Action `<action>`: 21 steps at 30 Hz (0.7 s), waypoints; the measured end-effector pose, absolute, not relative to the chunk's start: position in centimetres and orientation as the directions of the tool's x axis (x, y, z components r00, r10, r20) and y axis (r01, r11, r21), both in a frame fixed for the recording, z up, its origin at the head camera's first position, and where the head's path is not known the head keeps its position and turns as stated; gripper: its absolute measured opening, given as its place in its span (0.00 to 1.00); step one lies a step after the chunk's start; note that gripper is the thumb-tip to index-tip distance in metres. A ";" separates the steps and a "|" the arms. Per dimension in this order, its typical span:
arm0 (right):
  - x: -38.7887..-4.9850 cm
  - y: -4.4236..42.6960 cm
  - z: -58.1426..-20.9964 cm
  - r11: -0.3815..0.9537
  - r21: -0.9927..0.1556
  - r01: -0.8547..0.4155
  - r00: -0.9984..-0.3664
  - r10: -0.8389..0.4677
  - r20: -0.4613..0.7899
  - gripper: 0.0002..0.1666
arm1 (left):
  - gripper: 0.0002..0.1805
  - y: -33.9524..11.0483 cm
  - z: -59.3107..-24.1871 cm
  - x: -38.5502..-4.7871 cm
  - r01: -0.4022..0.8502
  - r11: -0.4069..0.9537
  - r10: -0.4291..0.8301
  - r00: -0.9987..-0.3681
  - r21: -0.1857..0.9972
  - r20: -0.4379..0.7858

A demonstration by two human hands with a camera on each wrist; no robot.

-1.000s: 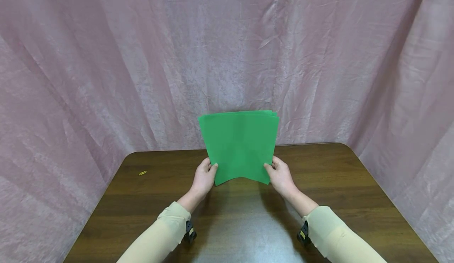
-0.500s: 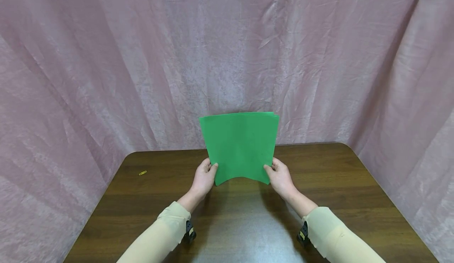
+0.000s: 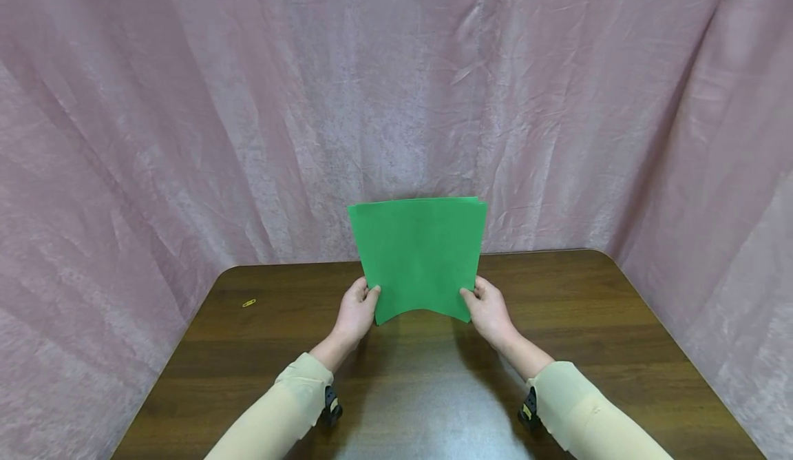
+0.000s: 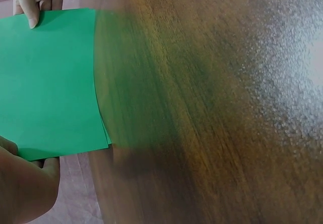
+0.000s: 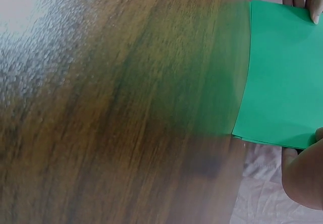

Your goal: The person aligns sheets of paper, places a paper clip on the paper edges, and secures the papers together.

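Note:
A small stack of green paper sheets [image 3: 421, 253] stands upright over the far middle of the table, its lower edge bowed upward. My left hand [image 3: 355, 312] pinches the left side near the bottom corner, thumb on the near face and fingers behind. On the opposite side my right hand [image 3: 491, 313] grips in the same way. In the left wrist view the sheets [image 4: 50, 82] show slightly offset edges at one corner. The right wrist view shows the sheets [image 5: 287, 77] held between both hands, with a green reflection on the tabletop.
A yellow paper clip [image 3: 249, 303] lies at the far left of the brown wooden table [image 3: 595, 336]. Pink curtains [image 3: 421, 88] hang close behind the table and along its sides. Dark wrist cameras [image 3: 332, 405] sit below the cuffs.
The sheets' top edges have drawn closer together, with less offset at the upper right, and the stack's top has sunk slightly. Both hands keep their grip in nearly the same place.

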State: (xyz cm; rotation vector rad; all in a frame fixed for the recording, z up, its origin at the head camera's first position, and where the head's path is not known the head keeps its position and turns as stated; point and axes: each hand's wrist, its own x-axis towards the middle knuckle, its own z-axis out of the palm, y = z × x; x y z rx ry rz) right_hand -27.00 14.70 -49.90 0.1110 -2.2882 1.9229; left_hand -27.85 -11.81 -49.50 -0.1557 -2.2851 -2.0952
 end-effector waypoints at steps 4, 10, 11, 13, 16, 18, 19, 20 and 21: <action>-27.0 14.7 -50.0 0.163 -0.975 -0.150 -0.987 0.038 0.158 0.15 | 0.15 -11.8 -49.5 -27.8 0.093 0.081 0.049 -0.995 0.992 0.089; -26.9 14.8 -49.9 0.165 -0.975 -0.149 -0.987 0.033 0.157 0.15 | 0.15 -11.8 -49.7 -27.8 0.093 0.076 0.045 -0.995 0.993 0.090; -26.8 14.8 -49.9 0.169 -0.975 -0.147 -0.987 0.034 0.155 0.15 | 0.15 -11.8 -49.7 -27.8 0.097 0.080 0.046 -0.995 0.992 0.093; -26.8 14.8 -49.8 0.171 -0.976 -0.137 -0.989 0.035 0.145 0.14 | 0.15 -11.9 -49.7 -27.8 0.098 0.081 0.047 -0.994 0.992 0.094; -26.9 14.9 -49.5 0.179 -0.975 -0.130 -0.989 0.042 0.140 0.14 | 0.14 -11.9 -49.6 -27.8 0.101 0.092 0.043 -0.994 0.991 0.098; -26.9 15.0 -49.3 0.186 -0.973 -0.133 -0.989 0.042 0.143 0.14 | 0.13 -11.9 -49.6 -27.9 0.105 0.097 0.036 -0.994 0.990 0.102; -27.0 15.1 -49.2 0.187 -0.973 -0.136 -0.988 0.040 0.146 0.15 | 0.13 -11.9 -49.6 -27.9 0.110 0.103 0.033 -0.994 0.989 0.107; -27.0 15.2 -49.2 0.190 -0.972 -0.139 -0.988 0.038 0.149 0.15 | 0.12 -12.0 -49.6 -28.0 0.115 0.109 0.030 -0.993 0.987 0.112; -27.1 15.3 -49.1 0.191 -0.971 -0.142 -0.988 0.031 0.151 0.15 | 0.12 -12.0 -49.5 -28.0 0.118 0.113 0.029 -0.993 0.987 0.116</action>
